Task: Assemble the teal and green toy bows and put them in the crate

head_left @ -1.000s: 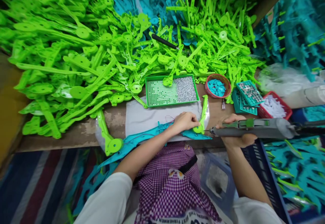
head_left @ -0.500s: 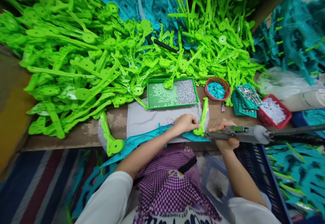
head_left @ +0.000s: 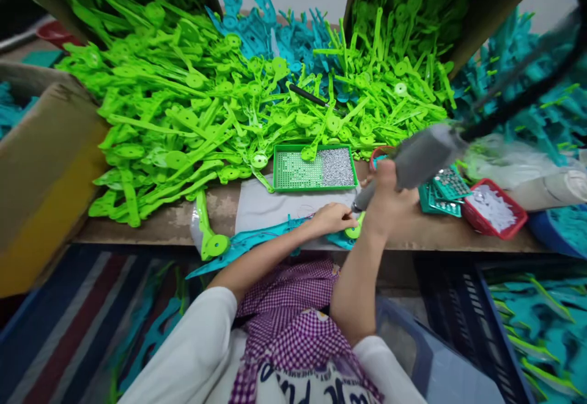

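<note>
My right hand grips a grey electric screwdriver, slanting down and left, its cable rising at the upper right. The screwdriver's tip meets a green plastic arm at its round end, beside my left fingertips. My left hand has its fingers pinched together there; whatever is between them is too small to make out. Beneath lies a long blue plastic piece on a pale cloth. Toward its left end, another green arm rests with its disc against the blue piece.
Behind the cloth stands a green tray of small metal screws. A large heap of green arms covers the back. At right are teal trays of metal bits and a red basket of white pieces. A cardboard box stands left.
My right hand has lifted the screwdriver from lying level at the right into a steep slant, its tip now at the green disc. The left hand stays at that disc. The view has shifted somewhat.
</note>
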Demonstrator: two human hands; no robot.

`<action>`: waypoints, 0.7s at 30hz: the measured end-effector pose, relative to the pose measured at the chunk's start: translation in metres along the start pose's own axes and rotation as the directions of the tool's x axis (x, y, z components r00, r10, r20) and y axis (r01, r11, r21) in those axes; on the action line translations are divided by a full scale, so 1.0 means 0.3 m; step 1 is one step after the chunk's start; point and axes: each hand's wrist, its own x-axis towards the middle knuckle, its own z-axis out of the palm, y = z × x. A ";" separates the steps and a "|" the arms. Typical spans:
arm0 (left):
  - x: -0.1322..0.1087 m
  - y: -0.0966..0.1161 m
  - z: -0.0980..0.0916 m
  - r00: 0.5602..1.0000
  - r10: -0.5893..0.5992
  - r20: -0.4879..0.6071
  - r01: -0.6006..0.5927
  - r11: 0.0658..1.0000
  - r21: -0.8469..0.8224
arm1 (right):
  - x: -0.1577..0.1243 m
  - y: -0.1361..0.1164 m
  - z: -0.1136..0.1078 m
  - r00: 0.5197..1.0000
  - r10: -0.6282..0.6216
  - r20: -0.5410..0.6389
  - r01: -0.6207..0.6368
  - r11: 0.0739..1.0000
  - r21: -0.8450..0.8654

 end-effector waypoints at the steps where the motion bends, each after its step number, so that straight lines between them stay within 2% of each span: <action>1: -0.015 0.004 -0.009 1.000 0.017 -0.012 -0.016 0.997 0.074 | 0.011 -0.017 0.028 1.000 -0.011 0.026 0.010 1.000 0.026; 3: -0.054 0.002 -0.031 0.999 0.019 -0.031 -0.012 0.976 0.217 | 0.028 -0.038 0.061 0.997 -0.041 0.066 0.036 0.997 0.065; 4: -0.078 -0.005 -0.045 0.999 0.011 -0.033 -0.002 0.961 0.277 | 0.033 -0.043 0.065 0.990 -0.064 0.124 0.055 0.996 0.071; 8: -0.177 -0.075 -0.113 1.000 0.005 -0.017 0.002 0.923 0.385 | 0.052 -0.038 0.034 0.949 -0.128 0.288 0.113 0.991 0.068; 12: -0.264 -0.138 -0.170 0.995 0.101 -0.022 -0.090 0.955 0.283 | 0.094 -0.019 0.005 0.936 -0.147 0.319 0.135 0.989 0.058; 16: -0.351 -0.124 -0.159 0.977 0.116 -0.178 -0.078 0.975 0.209 | 0.095 0.021 -0.027 0.908 -0.164 0.386 0.208 0.975 -0.073; 18: -0.383 -0.098 -0.137 0.957 0.086 -0.277 -0.051 0.990 0.129 | 0.042 0.060 -0.061 0.914 -0.215 0.345 0.265 0.959 -0.104; 21: -0.387 -0.065 -0.124 0.905 -0.022 -0.426 0.018 1.000 -0.014 | -0.104 0.149 -0.124 0.907 -0.277 0.317 0.340 0.926 -0.164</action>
